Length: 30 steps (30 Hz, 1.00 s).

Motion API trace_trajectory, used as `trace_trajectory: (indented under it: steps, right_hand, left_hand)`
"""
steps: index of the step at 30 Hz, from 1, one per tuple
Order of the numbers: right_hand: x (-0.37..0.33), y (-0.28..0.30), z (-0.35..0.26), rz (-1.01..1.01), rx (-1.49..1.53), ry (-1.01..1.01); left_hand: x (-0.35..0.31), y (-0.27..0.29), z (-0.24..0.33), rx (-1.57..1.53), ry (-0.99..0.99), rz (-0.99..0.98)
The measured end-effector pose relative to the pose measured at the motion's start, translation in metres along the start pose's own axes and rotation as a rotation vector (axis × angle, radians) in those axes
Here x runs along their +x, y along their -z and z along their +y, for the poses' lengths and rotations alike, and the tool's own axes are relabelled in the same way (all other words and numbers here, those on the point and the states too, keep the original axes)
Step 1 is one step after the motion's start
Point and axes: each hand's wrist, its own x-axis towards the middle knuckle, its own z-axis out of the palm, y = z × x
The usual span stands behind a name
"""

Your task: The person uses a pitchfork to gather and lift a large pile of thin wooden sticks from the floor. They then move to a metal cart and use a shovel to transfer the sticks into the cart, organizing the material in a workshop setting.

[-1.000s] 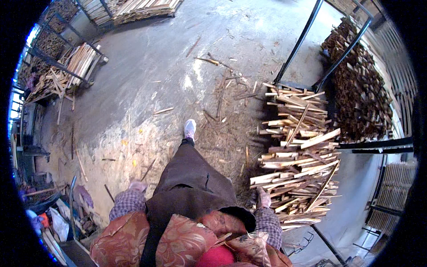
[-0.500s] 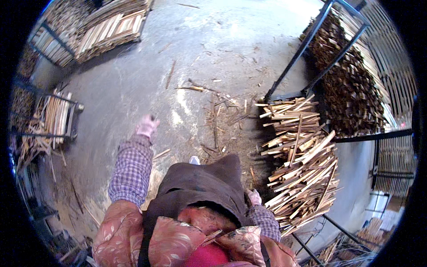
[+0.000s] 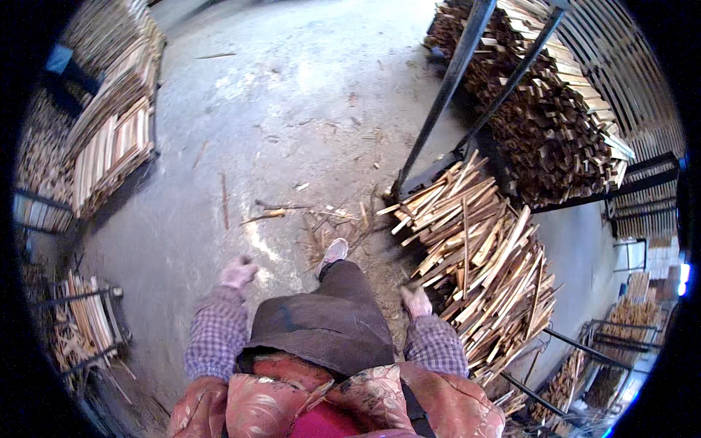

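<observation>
The loose pile of sawn wood strips [image 3: 482, 266] lay to the right of and ahead of the right hand [image 3: 416, 300], the nearer of the two. Most strips ran lengthwise away and rightward. That hand was just beside the pile's left edge, fingers loosely curled; contact or full closure could not be determined. The left hand [image 3: 239, 272], well apart over the floor, was partly curled, no object visible. A metal frame [image 3: 447, 87] stood at the pile's far end; a metal-framed cart [image 3: 115, 292] at left held pale strips.
</observation>
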Motion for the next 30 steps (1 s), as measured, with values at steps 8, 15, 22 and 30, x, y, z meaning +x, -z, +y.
trace_trajectory:
  steps: [8,15,22,30]
  right_hand:
    - [0.064,0.205,-0.294,0.550,0.552,0.579]
    - [0.063,0.286,-0.434,0.816,0.904,0.863]
    - [0.121,0.281,-0.442,0.522,1.743,0.911]
    - [0.104,0.281,-0.477,0.820,1.630,0.737]
  left_hand:
    - [0.067,0.058,-0.166,0.843,-0.526,0.004]
    - [0.196,0.119,-0.073,0.735,-0.041,-0.298]
    - [0.401,0.241,0.094,1.345,-0.453,-0.404]
    - [0.522,0.335,0.474,0.541,-0.792,0.006]
